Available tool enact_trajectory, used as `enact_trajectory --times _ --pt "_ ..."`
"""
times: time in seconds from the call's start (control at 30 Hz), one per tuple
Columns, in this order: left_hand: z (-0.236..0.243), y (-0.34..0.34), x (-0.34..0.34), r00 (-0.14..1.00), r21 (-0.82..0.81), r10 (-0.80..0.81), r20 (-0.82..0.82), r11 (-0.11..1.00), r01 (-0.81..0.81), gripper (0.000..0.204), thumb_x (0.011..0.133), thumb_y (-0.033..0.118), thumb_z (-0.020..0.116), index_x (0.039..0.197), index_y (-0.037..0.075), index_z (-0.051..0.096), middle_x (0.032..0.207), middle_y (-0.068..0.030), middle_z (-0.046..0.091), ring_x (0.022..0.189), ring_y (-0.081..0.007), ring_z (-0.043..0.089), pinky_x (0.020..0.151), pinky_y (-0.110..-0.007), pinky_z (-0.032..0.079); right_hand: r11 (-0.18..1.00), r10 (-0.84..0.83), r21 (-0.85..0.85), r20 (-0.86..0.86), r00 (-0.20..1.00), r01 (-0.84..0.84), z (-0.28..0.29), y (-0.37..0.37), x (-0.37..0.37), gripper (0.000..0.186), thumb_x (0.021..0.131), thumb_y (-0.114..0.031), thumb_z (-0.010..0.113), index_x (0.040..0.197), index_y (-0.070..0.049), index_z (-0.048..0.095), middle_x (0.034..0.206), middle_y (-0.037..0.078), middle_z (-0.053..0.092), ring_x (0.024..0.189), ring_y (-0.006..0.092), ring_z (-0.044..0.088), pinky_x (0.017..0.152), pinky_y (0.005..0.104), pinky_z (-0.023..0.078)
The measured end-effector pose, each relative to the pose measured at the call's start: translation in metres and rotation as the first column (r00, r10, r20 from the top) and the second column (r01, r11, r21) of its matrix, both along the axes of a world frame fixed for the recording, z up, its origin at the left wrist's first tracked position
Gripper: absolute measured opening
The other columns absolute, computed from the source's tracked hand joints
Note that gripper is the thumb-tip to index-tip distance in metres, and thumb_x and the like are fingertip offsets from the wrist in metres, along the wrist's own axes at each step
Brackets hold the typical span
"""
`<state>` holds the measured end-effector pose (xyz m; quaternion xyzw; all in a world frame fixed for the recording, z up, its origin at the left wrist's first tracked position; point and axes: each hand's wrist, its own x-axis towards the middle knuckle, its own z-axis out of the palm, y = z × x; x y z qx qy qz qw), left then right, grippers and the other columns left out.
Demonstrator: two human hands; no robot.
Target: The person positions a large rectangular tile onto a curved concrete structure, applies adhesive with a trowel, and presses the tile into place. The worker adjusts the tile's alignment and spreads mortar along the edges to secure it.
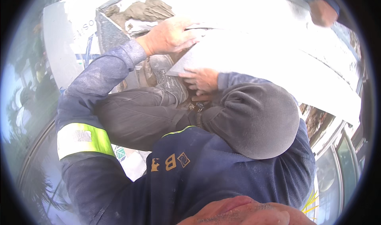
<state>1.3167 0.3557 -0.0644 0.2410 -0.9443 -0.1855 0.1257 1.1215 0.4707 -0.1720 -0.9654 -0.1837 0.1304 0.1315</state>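
Note:
A large pale flat slab point(238, 50), like a tile and washed out by glare, has a pointed corner facing my lap. My left hand point(168, 35) reaches over from the left, fingers bent over the slab's upper left edge; a thin dark strip shows at its fingertips. Along the lower edge near the corner, my right hand point(201, 80) grips the slab, with its fingers somewhat apart and partly overlapping it. My right forearm is mostly hidden behind my raised knee. Beyond my left hand lies a heap of grey-brown wet mortar point(149, 10).
My bent legs point(143, 108) and dusty shoe point(171, 84) fill the space below the slab. A grey-edged bright surface point(113, 32) holds the mortar. At the far right is another person's blurred hand point(323, 13). A white printed board point(59, 30) stands at left.

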Motion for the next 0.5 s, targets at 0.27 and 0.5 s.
enact_trajectory --times 0.27,0.5 --pt "0.0 0.01 0.009 0.997 0.011 -0.068 -0.048 0.998 0.068 0.021 0.089 0.014 0.074 0.107 0.003 0.07 0.12 -0.0136 0.069 0.104 -0.0299 0.067 0.089 -0.042 0.056 0.688 -0.694 0.464 0.194 0.693 0.559 0.049 -0.064 -0.148 0.041 0.093 -0.004 0.059 0.135 -0.002 0.059 0.103 0.014 0.068 0.094 0.0313 0.072 0.074 0.0404 0.062" --pt "0.028 -0.034 -0.059 0.939 0.38 0.28 -0.202 0.906 -0.188 0.022 0.102 0.021 0.063 0.097 0.0 0.067 0.112 -0.0168 0.069 0.101 -0.0357 0.066 0.092 -0.044 0.051 0.242 -0.895 0.592 0.442 -0.058 0.768 0.123 -0.167 -0.146 0.045 0.087 -0.04 0.083 0.113 -0.005 0.072 0.069 0.007 0.066 0.053 0.0223 0.063 0.047 0.0341 0.048"
